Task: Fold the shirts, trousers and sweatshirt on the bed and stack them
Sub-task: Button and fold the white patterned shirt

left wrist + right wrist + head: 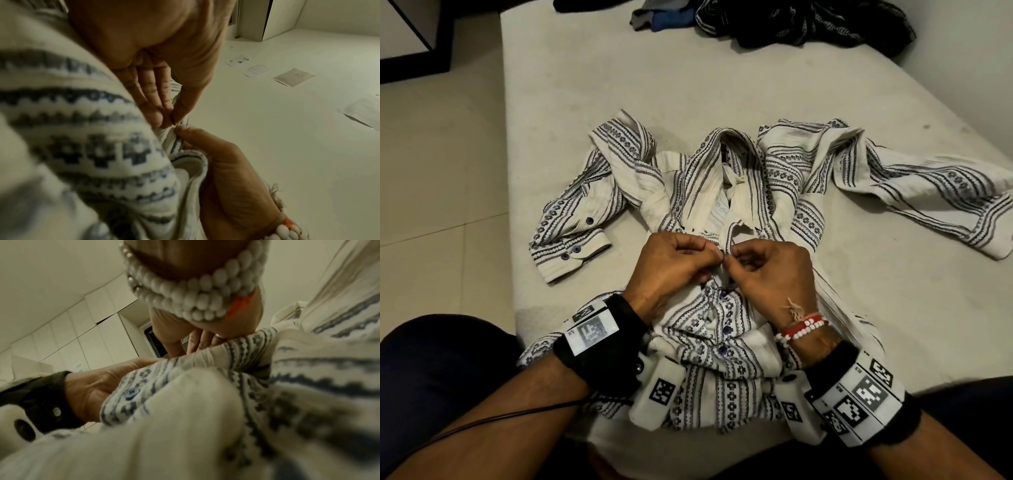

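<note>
My left hand (671, 270) and right hand (767, 274) meet fingertip to fingertip, both pinching the front placket of the patterned white shirt (722, 212) spread on the bed (585, 85) beneath them.

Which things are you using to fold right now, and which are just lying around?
In use: patterned shirt, pinched at its front by the left hand and right hand.

Lying about: dark clothes pile waiting, papers on the floor.

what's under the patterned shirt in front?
Only the bed shows around the patterned shirt, which lies on it. Both hands, left hand and right hand, pinch its front. Anything beneath is covered.
</note>
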